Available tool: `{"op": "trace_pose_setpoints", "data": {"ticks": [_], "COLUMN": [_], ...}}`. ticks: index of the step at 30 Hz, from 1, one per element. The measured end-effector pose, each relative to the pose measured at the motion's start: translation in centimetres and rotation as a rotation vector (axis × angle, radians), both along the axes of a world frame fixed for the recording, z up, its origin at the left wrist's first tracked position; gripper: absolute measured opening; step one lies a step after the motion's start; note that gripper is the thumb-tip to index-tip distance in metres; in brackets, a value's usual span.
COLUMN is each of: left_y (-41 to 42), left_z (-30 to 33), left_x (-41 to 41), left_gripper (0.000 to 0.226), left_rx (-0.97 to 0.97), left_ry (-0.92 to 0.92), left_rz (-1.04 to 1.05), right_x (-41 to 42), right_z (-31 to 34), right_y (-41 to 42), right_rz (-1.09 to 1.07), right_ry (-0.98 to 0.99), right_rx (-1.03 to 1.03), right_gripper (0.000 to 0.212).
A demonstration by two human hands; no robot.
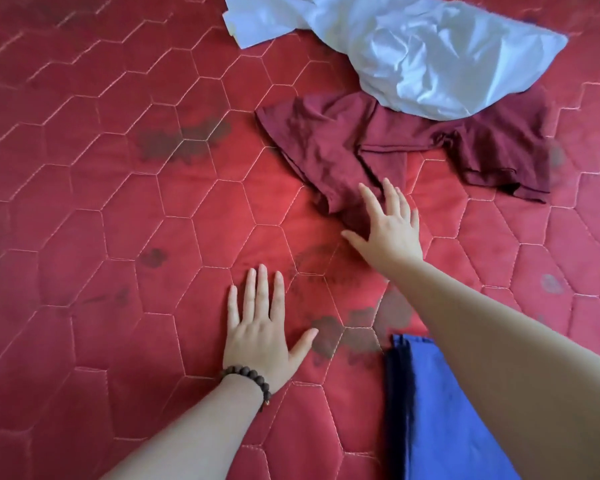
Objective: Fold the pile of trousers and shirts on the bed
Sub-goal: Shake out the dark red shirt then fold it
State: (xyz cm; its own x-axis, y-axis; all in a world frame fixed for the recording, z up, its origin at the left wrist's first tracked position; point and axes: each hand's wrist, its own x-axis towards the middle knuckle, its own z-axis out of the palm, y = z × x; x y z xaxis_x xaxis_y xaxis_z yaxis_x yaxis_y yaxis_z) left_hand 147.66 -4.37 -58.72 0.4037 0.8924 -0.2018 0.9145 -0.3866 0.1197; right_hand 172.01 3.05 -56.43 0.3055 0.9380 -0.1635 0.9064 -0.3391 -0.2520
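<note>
Right hand (388, 226): fingers straight and spread wide, holding nothing, fingertips on the near corner of the maroon shirt (388, 150), apparently to catch that corner and draw the garment closer for folding. Left hand (264, 327): open wide too, palm flat on the bare bed (101, 202), well short of the maroon shirt on its near left side, probably as a prop for the forward lean. Dark beaded bracelet (248, 377) round the left wrist, round matte beads.

Maroon shirt: soft, thin knit, crumpled and half twisted, one short sleeve out to the right, hem seam visible across the middle; limp enough to drag by a corner, though likely to bunch rather than slide flat. White garment (413, 53): just beyond the maroon shirt and overlapping its far edge, crisper cloth with sharp creases, heaped in a loose mound; whether shirt or trousers, impossible to tell. Blue cloth (447, 410): well to the near side of the maroon shirt, under the right forearm, smooth and flat with a straight dark edge, seemingly already folded and set aside.

Bed under the maroon shirt: red quilted cover, stitched in pale hexagons, slightly plush, with dark blotches near the middle.
</note>
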Motion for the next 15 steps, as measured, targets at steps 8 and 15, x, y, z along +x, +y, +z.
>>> {"op": "trace_pose_setpoints", "data": {"ticks": [8, 15], "left_y": [0.4, 0.6], "left_z": [-0.3, -0.1], "left_x": [-0.2, -0.2], "left_gripper": [0.097, 0.082], "left_rx": [-0.018, -0.036], "left_ry": [-0.019, 0.024], "left_rz": [-0.007, -0.035], "right_x": [-4.2, -12.0], "right_z": [-0.3, 1.5], "right_y": [2.2, -6.7], "right_rz": [-0.137, 0.033], "right_ry": [0.276, 0.421], "right_rx": [0.157, 0.023], "right_gripper": [0.053, 0.051]}}
